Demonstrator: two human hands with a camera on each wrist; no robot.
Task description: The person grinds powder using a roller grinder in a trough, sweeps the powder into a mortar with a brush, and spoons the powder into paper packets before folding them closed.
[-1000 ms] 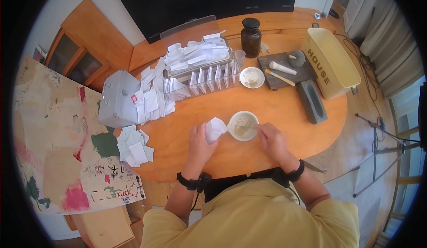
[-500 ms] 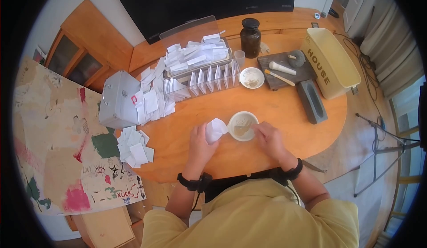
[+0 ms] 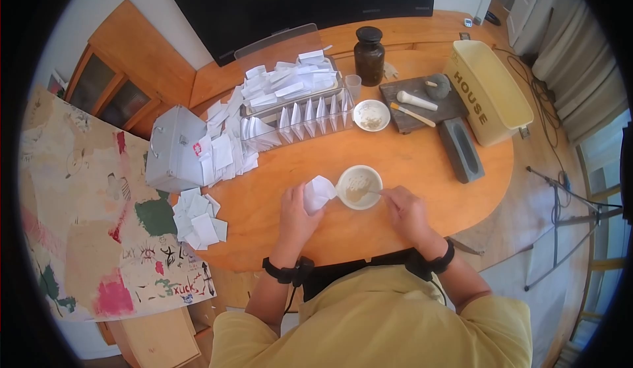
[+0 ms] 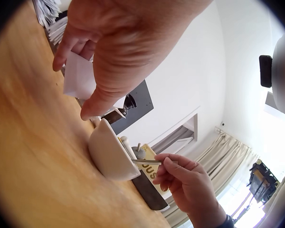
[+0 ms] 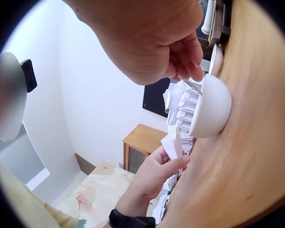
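In the head view a white bowl [image 3: 359, 187] with pale beige powder inside stands near the table's front edge. My left hand [image 3: 300, 215] grips a folded white paper packet [image 3: 319, 194] just left of the bowl, the packet's corner right at the rim. Thumb and fingers of my right hand [image 3: 405, 211] pinch a thin metal spoon [image 5: 194, 87], which reaches over the rim into the bowl. Its far end is hidden by the bowl wall in both wrist views.
Behind the bowl are a small white dish [image 3: 371, 115], a rack of paper packets [image 3: 300, 121] and a dark jar [image 3: 369, 58]. A dark board [image 3: 412, 114] bears a pestle and brush. Right of it stand a grey trough [image 3: 461, 150] and a cream bin [image 3: 484, 97]. Loose papers [image 3: 200, 219] lie left.
The spoon has shifted within the bowl, and the powder's pattern has changed. My right hand has moved slightly in, then back out to the right. The left hand with the packet stays nearly still.
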